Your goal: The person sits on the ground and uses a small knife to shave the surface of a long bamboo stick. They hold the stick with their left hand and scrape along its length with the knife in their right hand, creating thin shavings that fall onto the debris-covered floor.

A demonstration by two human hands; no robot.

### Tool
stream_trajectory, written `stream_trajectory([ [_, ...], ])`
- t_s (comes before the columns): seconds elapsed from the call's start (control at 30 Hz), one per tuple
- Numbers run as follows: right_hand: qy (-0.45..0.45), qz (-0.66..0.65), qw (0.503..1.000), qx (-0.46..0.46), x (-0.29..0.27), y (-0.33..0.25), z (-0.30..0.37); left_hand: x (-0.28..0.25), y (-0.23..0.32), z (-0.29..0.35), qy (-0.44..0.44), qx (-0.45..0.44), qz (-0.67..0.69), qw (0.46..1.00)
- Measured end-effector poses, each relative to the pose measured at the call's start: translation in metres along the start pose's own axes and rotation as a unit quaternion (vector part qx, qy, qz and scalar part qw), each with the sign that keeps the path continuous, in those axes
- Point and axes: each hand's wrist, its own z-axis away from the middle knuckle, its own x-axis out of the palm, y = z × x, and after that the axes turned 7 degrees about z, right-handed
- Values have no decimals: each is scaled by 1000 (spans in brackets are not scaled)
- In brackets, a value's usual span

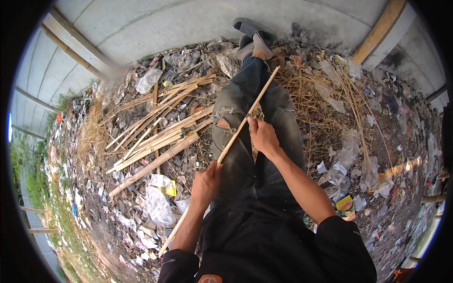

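Observation:
A long, thin bamboo strip (232,140) slants across my outstretched legs, its far end by my shins and its near end passing under my left forearm. My left hand (206,183) is closed round the strip above my left thigh. Farther up, my right hand (264,137) is closed with its thumb against the same strip; its inner fingers are partly hidden. To the left of my legs lies a pile of split bamboo strips (163,134), with a thicker round bamboo pole (153,165) along its near side.
Litter and plastic scraps (158,206) cover the ground around me. Dry straw (321,101) is heaped right of my legs. A grey panel wall (188,23) stands beyond my feet, with a bamboo post (380,30) against it at the right. A pale stone (228,63) sits by my shins.

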Motion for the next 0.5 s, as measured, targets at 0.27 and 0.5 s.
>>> stream_trajectory([
  [0.27,-68,-9,996,-64,32,-9,66,5,3,-7,-22,-13,-19,999],
  [0.5,-128,-73,981,-123,29,-14,73,5,3,-3,1,-9,23,1000],
])
